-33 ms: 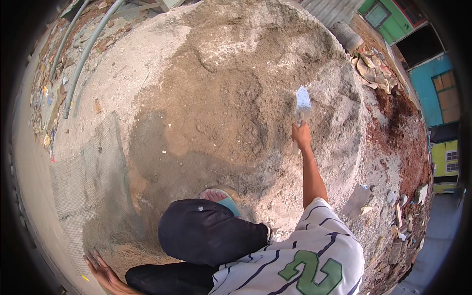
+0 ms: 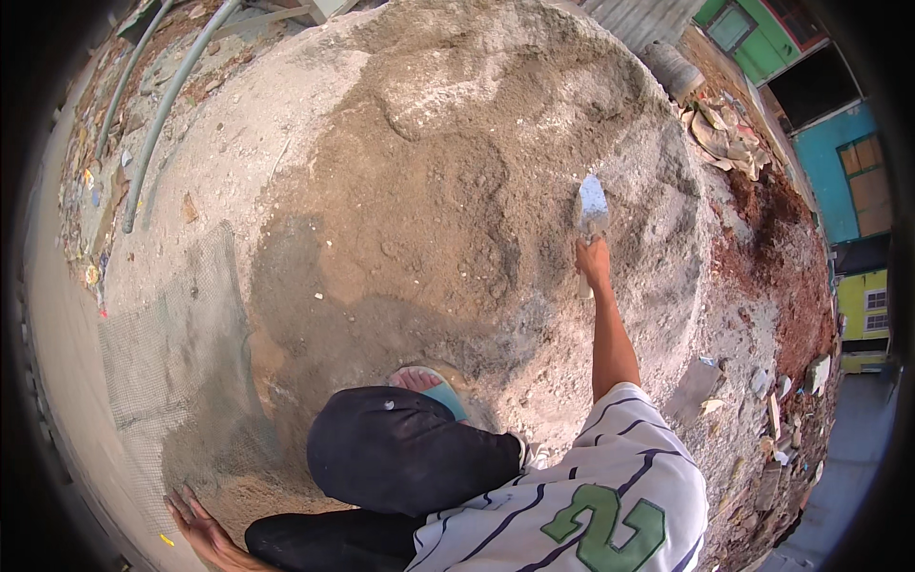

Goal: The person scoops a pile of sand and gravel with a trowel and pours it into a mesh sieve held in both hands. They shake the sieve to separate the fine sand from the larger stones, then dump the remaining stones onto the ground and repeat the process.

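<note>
My right hand (image 2: 593,261) is closed around the handle of a trowel (image 2: 592,202), arm stretched forward. The metal blade points away from me over the right part of a brown patch of sand or mortar (image 2: 410,210); whether it touches the surface I cannot tell. Down at the lower left, my left hand (image 2: 197,523) is open with its fingers spread, beside the bottom end of a mesh sheet (image 2: 172,353). Nothing shows in that hand. My bent knee and sandalled foot (image 2: 419,379) are at the near edge of the patch.
Two grey pipes (image 2: 157,133) curve in at the upper left near scattered litter. At the right lie crumpled sacking (image 2: 721,138), reddish soil (image 2: 791,257) and broken rubble (image 2: 777,429). Painted buildings (image 2: 839,172) stand beyond. Pale, dusty ground (image 2: 229,181) surrounds the brown patch.
My right hand and the trowel have shifted slightly to the right and a little nearer to me. The left hand stays nearly where it was.
</note>
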Available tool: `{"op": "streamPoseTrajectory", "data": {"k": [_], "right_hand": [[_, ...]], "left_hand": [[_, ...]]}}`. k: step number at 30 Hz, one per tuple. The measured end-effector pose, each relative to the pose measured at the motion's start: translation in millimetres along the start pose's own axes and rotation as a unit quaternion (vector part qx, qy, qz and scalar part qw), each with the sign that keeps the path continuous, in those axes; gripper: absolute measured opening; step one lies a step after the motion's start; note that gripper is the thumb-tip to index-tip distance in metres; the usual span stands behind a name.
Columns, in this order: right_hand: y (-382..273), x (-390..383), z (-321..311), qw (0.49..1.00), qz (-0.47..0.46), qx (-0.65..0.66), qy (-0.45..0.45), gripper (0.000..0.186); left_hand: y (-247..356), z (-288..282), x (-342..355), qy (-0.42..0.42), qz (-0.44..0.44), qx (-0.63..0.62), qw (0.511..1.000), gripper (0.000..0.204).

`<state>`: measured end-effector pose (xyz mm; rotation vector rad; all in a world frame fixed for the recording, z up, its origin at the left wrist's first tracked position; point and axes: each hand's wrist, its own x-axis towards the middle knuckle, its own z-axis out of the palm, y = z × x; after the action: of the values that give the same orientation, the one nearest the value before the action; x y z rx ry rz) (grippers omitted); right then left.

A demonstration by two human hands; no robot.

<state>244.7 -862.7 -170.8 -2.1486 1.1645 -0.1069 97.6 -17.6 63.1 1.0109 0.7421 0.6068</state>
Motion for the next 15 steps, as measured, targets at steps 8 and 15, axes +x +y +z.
{"op": "streamPoseTrajectory", "data": {"k": [8,15], "right_hand": [[-65,-28,111,0.967,-0.167,-0.164,-0.103,0.032],[-105,-80,64,0.941,-0.268,-0.198,-0.052,0.028]], "left_hand": [[-7,73,-37,0.027,0.042,0.086,0.995,0.062],[-71,39,62,-0.067,0.006,0.004,0.998,0.055]]}}
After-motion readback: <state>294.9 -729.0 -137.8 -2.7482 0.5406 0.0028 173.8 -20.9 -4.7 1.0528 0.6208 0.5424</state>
